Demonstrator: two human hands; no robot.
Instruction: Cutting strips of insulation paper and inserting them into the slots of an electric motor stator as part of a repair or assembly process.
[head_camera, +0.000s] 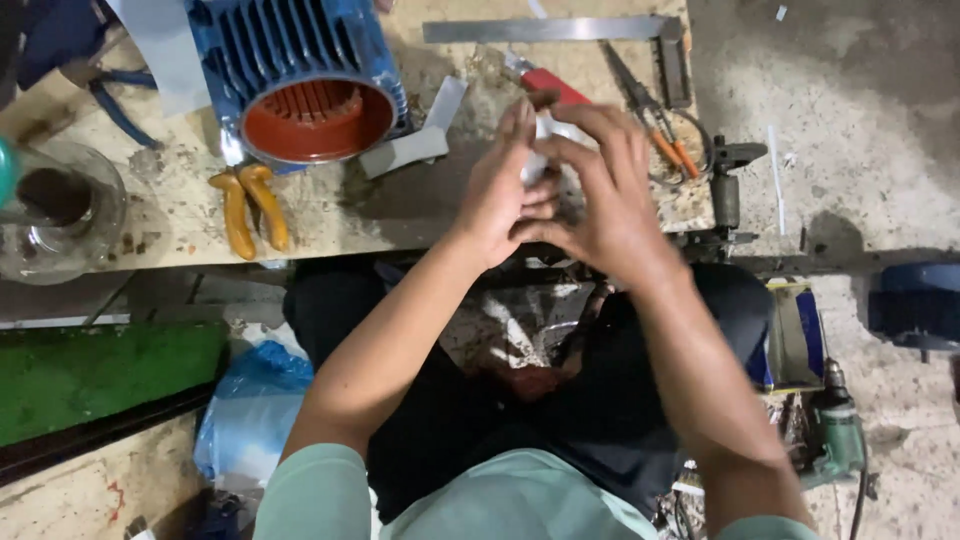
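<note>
Both hands meet above the near edge of the worn wooden counter (330, 215), pinching a small white strip (541, 128), probably paper or thin plastic, though blur hides its edges. The left hand (500, 195) and right hand (605, 195) close their fingers narrowly around it. It looks light, limp and easily creased, best held by its ends. At ten o'clock sits a blue finned motor housing (300, 70); yellow-handled pliers (250, 205) lie below it.
</note>
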